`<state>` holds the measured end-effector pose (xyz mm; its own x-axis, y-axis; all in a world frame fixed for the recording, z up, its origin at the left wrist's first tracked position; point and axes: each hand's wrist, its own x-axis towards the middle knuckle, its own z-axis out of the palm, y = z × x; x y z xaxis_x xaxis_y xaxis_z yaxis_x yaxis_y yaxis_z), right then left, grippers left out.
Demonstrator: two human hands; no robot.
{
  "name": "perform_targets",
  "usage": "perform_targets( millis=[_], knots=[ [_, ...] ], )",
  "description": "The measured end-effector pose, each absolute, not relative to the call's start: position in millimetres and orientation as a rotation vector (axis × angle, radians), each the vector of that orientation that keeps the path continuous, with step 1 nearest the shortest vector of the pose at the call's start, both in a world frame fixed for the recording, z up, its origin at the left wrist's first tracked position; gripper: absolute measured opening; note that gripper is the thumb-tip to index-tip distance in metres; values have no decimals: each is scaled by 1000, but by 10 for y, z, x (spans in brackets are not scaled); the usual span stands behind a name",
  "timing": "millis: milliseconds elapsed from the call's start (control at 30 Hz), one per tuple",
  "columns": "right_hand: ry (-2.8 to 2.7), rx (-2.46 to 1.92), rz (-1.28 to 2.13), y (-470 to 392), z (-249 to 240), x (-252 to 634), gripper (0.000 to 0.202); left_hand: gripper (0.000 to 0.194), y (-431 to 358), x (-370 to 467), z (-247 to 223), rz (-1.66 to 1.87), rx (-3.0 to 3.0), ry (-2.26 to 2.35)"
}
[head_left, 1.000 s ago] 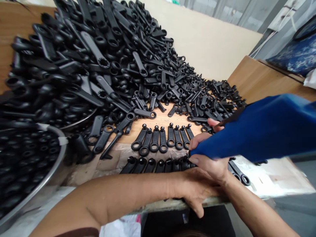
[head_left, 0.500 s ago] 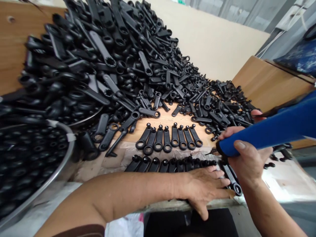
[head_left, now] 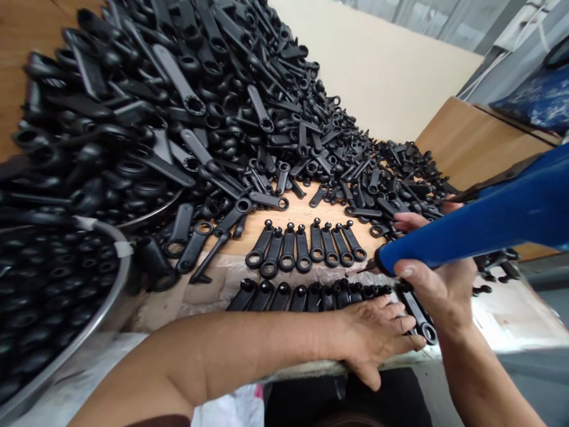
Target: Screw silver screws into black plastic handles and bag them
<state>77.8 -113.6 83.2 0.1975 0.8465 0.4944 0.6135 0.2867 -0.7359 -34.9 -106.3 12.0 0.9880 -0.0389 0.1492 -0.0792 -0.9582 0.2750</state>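
The right hand clamps a blue power tool, its tip near the front row of black ring-ended levers. Fingers spread, the left hand lies on that row by the table's front edge.

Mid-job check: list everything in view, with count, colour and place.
loose levers: too many to count, black, heaped behind
upper-row levers: eight, black, bench centre
front-row levers: count partly hidden, black, front edge
near basin: one, silver, left
bench: one, pale wood, beneath rows
back board: one, cream, behind heap
tool: one, blue, right
bag: one, patterned blue, upper right
left hand: one, bare, on front row
right hand: one, bare, holding tool
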Motion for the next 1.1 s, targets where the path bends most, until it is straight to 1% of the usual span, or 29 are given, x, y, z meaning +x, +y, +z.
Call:
perform_targets(
  millis=[67, 100, 133, 200, 233, 267, 367, 433, 467, 600, 700, 867, 1000, 1100],
  knots=[
    [-1535, -1745, -118, -1305, 781, 988, 72, 94, -1077, -337, 123, 233, 2847, -139],
    [-1558, -1884, -322, -1428, 758, 1074, 70, 92, -1084, -331, 119, 234, 2846, -144],
    [-1597, -1952, -496, -1565, 738, 1139, 63, 91, -1090, -327, 113, 222, 2844, -132],
    [-1695, -1893, -650, -1819, 720, 1197, 39, 90, -1100, -325, 104, 217, 2842, -125],
    [-1777, -1799, -612, -1907, 726, 1190, 29, 89, -1102, -327, 102, 239, 2843, -119],
    [-1881, -1690, -508, -1952, 740, 1162, 25, 88, -1103, -331, 101, 267, 2845, -123],
    [-2250, -1413, -55, -1803, 807, 994, 24, 78, -1096, -348, 101, 277, 2835, -150],
    [-2440, -1377, 98, -1536, 838, 860, 20, 72, -1091, -357, 98, 214, 2818, -162],
    [-2516, -1402, 141, -1391, 842, 798, 17, 73, -1090, -359, 96, 183, 2806, -158],
    [-2819, -1598, 418, -979, 794, 626, 8, 90, -1100, -349, 87, 140, 2771, -132],
    [-2933, -1650, 471, -894, 747, 565, 9, 92, -1108, -333, 80, 136, 2795, -154],
    [-2957, -1806, 486, -868, 735, 510, 8, 90, -1108, -326, 64, 194, 2847, -151],
    [-2979, -1870, 538, -846, 737, 483, 15, 90, -1098, -334, 80, 209, 2855, -173],
    [-2973, -1902, 510, -860, 728, 465, 19, 89, -1092, -335, 92, 238, 2863, -196]
  ],
)
